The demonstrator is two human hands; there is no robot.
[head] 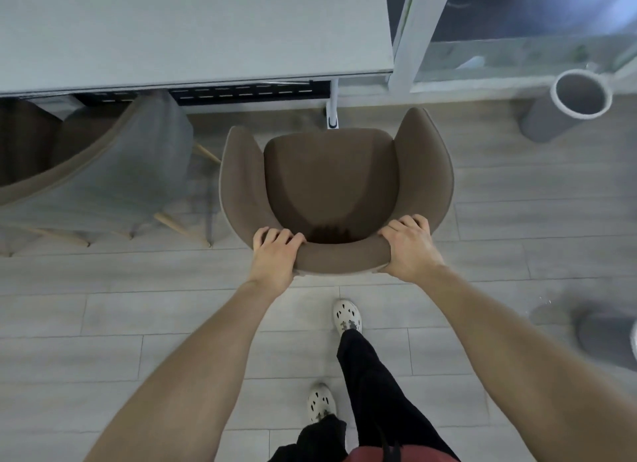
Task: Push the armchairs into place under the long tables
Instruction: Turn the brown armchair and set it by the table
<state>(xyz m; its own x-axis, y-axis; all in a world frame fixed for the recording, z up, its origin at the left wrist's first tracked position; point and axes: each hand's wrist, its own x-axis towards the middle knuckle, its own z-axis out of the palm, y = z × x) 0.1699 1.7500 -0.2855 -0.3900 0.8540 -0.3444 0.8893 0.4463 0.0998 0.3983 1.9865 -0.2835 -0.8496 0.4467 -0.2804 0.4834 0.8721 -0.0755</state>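
grip: my left hand (275, 251) and right hand (408, 246) clamp the armchair (331, 185) backrest top | feel: padded, bulky, probably slides | place: near long table (193, 30) right corner

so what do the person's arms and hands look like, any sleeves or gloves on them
Both forearms are bare up to the frame edge, with no sleeves in view. The left hand and right hand wear no gloves, and no rings, watch or bands are visible.
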